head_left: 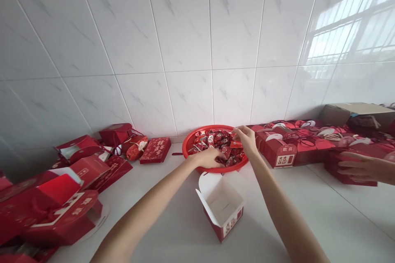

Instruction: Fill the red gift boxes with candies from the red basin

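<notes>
A round red plastic basket (186, 146) full of red-wrapped candies (217, 139) stands against the tiled wall. My left hand (210, 158) reaches over its front rim, fingertips down among the candies; what they hold is hidden. At the basket's right side, my right hand (245, 137) has its fingers closed together over the candies; anything in them is too small to name. Just in front of the basket, between my forearms, stands an open red box (222, 205) with a white inside and raised flaps. No candies show inside it.
Red boxes and bags (61, 201) crowd the left side, with a flat red box (156, 150) beside the basket. Rows of closed red boxes (280, 154) and a cardboard box (361, 111) stand right. Another person's hand (364, 167) touches a red box at the right edge.
</notes>
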Demonstrator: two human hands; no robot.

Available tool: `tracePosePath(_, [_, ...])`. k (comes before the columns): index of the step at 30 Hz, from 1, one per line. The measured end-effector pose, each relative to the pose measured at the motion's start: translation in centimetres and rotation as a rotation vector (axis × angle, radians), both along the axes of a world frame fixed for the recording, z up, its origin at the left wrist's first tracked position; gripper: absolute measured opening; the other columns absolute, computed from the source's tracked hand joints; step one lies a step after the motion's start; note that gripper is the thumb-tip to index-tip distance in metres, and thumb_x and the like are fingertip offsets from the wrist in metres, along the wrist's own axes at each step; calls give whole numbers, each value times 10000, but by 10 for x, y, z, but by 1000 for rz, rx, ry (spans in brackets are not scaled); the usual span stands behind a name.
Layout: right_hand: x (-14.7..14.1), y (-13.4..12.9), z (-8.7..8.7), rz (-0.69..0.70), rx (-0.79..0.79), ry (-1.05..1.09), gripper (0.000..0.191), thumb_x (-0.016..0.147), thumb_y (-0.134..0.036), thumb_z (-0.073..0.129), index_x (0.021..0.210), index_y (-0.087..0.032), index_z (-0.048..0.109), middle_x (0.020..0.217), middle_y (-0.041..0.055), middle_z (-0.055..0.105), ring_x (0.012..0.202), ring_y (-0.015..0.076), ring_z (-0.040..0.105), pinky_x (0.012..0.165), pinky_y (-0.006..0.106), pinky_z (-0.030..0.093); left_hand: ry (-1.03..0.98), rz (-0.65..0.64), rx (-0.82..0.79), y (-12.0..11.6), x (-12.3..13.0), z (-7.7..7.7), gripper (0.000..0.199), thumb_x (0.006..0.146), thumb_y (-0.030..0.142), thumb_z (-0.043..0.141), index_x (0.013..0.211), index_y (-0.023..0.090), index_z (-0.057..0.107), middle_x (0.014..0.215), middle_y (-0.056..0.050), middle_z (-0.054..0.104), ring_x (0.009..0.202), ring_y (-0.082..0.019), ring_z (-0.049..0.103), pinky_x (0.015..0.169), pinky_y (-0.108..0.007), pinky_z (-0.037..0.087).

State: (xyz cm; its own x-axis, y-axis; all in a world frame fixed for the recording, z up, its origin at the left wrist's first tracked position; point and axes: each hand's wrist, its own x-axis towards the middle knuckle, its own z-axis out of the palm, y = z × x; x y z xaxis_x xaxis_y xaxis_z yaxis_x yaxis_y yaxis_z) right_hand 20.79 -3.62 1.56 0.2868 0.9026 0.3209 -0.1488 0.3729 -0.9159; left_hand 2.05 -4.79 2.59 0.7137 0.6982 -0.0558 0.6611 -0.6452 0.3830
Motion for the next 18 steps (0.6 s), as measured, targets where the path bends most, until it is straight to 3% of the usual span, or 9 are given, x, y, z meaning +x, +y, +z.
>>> tracePosePath(5, [1,13,-18,-61,-36,81,177,585,-329,724,665,-202,629,613,-17,638,487,125,542,488,263,460,231,63,-22,23,14,-9,853,701,488,754,1480,261,492,1357,-172,594,1110,-374,649,864,-406,526])
tracePosePath(10, [8,19,-22,-56,-90,142,169,578,-339,682,656,-205,613,661,11,691,482,120,543,501,270,483,213,72,-2,42,26,-19,1063,646,402,782,1574,225,293,1273,-170,650,1057,-372,661,804,-380,519])
tracePosePath(13, [7,21,-23,-42,-106,150,173,561,-335,683,650,-205,611,660,12,696,470,114,534,490,264,469,55,79,-53,47,27,-24,971,584,317,813,1482,272,448,1174,-94,710,1020,-340,671,792,-349,509])
tracePosePath(16, [5,21,-23,-27,-109,145,173,551,-327,689,644,-205,608,646,4,688,459,109,525,477,257,452,-130,106,-97,48,22,-26,656,559,207,793,1204,239,678,1033,-48,741,971,-312,676,798,-334,501])
tracePosePath(18, [5,20,-22,-15,-110,136,175,548,-324,692,646,-205,610,639,4,686,461,112,530,476,256,450,-193,125,-112,48,18,-25,490,567,164,768,1053,217,728,923,-29,741,906,-292,683,792,-334,503])
